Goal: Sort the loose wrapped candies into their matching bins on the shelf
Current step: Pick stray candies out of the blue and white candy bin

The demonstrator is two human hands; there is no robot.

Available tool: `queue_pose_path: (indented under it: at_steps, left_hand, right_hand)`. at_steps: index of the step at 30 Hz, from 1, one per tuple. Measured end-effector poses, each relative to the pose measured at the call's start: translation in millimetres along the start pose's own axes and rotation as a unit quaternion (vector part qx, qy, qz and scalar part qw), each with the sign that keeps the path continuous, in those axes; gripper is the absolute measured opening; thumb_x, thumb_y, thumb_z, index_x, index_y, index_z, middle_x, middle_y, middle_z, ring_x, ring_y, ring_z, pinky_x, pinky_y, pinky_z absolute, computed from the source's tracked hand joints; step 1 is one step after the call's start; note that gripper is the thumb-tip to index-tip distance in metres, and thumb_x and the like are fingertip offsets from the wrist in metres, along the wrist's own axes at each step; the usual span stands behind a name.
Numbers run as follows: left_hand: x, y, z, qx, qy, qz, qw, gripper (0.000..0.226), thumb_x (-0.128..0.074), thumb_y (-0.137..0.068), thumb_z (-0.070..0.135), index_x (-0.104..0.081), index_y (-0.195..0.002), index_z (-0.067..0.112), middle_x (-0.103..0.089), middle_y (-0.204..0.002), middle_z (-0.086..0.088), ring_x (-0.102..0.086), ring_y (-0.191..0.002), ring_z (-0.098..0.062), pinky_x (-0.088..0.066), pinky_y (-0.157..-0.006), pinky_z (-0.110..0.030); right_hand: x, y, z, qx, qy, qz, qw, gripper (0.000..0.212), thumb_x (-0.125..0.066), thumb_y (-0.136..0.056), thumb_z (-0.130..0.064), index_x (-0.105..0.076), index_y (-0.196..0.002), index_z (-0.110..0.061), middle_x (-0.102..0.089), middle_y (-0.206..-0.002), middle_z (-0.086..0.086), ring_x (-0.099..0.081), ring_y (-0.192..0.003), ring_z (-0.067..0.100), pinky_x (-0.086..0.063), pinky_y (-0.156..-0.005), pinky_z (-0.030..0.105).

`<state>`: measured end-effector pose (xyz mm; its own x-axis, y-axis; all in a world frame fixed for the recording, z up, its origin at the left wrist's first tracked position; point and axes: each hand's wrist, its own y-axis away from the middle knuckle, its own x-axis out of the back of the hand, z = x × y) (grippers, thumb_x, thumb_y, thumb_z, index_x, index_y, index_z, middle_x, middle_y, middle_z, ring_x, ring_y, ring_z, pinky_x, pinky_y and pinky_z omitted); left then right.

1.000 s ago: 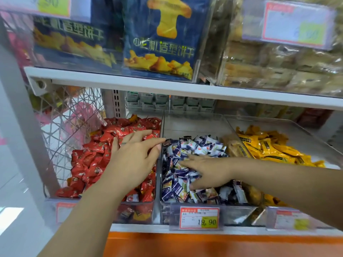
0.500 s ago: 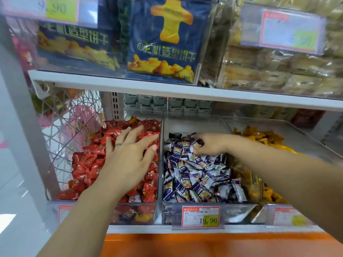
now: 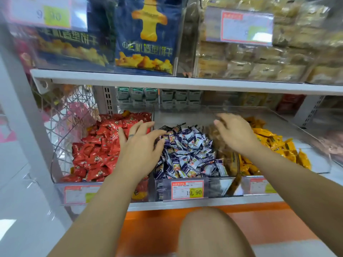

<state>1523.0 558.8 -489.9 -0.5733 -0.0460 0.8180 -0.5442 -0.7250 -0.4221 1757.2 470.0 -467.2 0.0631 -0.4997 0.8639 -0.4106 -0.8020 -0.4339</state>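
**A:** What's nearest?

**B:** A bare knee, below and in front of the middle bin, over the orange base panel. On that bin's front edge hangs a price tag reading 19.90.

**A:** And the hands?

**B:** The left hand straddles the clear divider on the bin's left side. It is palm down, fingers straight and spread, holding nothing. The right hand is over the bin's right edge and blurred. I cannot tell whether its fingers hold anything.

**A:** The candies?

**B:** Blue-and-white candies heap the bin's front and middle. Red candies fill the compartment to its left, yellow candies the one to its right.

**A:** Room to move?

**B:** The bin's back floor is bare. An open gap runs between the heap and the white shelf board above it.
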Motion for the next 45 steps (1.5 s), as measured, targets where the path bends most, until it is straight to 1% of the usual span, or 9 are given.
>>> queue_pose_path:
  at_steps: [3,6,9,12,16,21,26,31,45]
  left_hand:
    - [-3,-2,8,-0.002,-0.023,0.005,1.0,0.03,-0.045,-0.096,0.037,-0.058,-0.124,0.037,-0.04,-0.143,0.01,-0.017,-0.142,-0.017,0.004,-0.113,-0.058]
    - [-8,-2,16,-0.005,-0.061,-0.016,0.998,0.032,-0.047,-0.096,0.036,-0.056,-0.126,0.038,-0.04,-0.143,0.01,-0.018,-0.142,-0.017,0.004,-0.112,-0.059]
    - [-14,-3,27,-0.007,-0.081,-0.029,0.996,0.033,-0.049,-0.095,0.036,-0.056,-0.127,0.036,-0.039,-0.143,0.009,-0.017,-0.142,-0.017,0.004,-0.112,-0.059]
    - [-19,-9,39,-0.007,-0.122,-0.049,0.991,0.033,-0.047,-0.096,0.039,-0.054,-0.128,0.039,-0.038,-0.144,0.011,-0.016,-0.142,-0.016,0.003,-0.112,-0.06]
    - [-18,-20,50,0.004,-0.148,-0.092,0.985,0.035,-0.044,-0.097,0.041,-0.05,-0.131,0.04,-0.034,-0.147,0.011,-0.015,-0.143,-0.016,0.003,-0.112,-0.06]
    - [-16,-27,55,-0.01,-0.125,-0.112,0.986,0.035,-0.045,-0.096,0.039,-0.051,-0.131,0.037,-0.035,-0.147,0.009,-0.022,-0.14,-0.018,-0.009,-0.115,-0.051]
    - [-15,-25,39,-0.041,-0.119,-0.103,0.987,0.034,-0.049,-0.095,0.034,-0.054,-0.129,0.036,-0.041,-0.144,0.009,-0.031,-0.135,-0.018,-0.024,-0.111,-0.041]
    - [-12,-38,20,-0.047,-0.067,-0.089,0.993,0.032,-0.052,-0.094,0.029,-0.059,-0.125,0.031,-0.046,-0.138,0.007,-0.04,-0.128,-0.019,-0.037,-0.104,-0.04]
    - [3,-41,15,-0.116,-0.092,-0.122,0.981,0.037,-0.046,-0.095,0.034,-0.05,-0.132,0.037,-0.042,-0.139,0.012,-0.038,-0.129,-0.016,-0.032,-0.103,-0.035]
  right_hand:
    - [2,6,33,-0.087,-0.089,-0.103,0.987,0.044,-0.028,-0.102,-0.035,-0.043,-0.14,-0.017,-0.043,-0.146,0.008,-0.036,-0.135,0.028,-0.021,-0.113,0.043]
    - [0,10,67,-0.063,0.056,-0.185,0.979,0.045,-0.019,-0.101,-0.043,-0.033,-0.144,-0.035,-0.027,-0.154,-0.005,-0.017,-0.143,0.021,-0.001,-0.115,0.053]
    - [-1,0,95,-0.066,0.134,-0.195,0.969,0.048,-0.024,-0.098,-0.053,-0.021,-0.145,-0.044,-0.017,-0.157,-0.009,-0.009,-0.145,0.024,-0.005,-0.112,0.058]
    - [-1,-17,120,-0.109,0.119,-0.226,0.961,0.053,-0.024,-0.095,-0.059,-0.019,-0.145,-0.044,-0.017,-0.157,-0.002,-0.01,-0.144,0.032,-0.013,-0.112,0.058]
    - [5,-23,129,-0.137,0.117,-0.253,0.951,0.052,-0.026,-0.098,-0.051,-0.013,-0.147,-0.041,-0.014,-0.158,0.002,-0.004,-0.144,0.036,-0.015,-0.111,0.06]
    - [25,-12,94,-0.072,0.08,-0.171,0.979,0.044,-0.033,-0.099,-0.042,-0.032,-0.143,-0.038,-0.035,-0.15,-0.001,-0.028,-0.137,0.031,-0.018,-0.109,0.058]
    - [31,-2,27,0.008,-0.015,-0.094,0.995,0.038,-0.043,-0.097,-0.04,-0.052,-0.132,-0.029,-0.057,-0.132,0.002,-0.052,-0.119,0.024,-0.041,-0.101,0.043]
    - [15,-9,-8,0.005,-0.06,-0.126,0.99,0.04,-0.05,-0.096,-0.031,-0.051,-0.135,-0.022,-0.056,-0.132,0.005,-0.058,-0.102,0.018,-0.046,-0.088,0.029]
    - [-8,-8,-45,-0.022,0.023,-0.08,0.996,0.034,-0.052,-0.092,-0.037,-0.057,-0.125,-0.033,-0.058,-0.125,0.001,-0.052,-0.114,0.025,-0.05,-0.088,0.037]
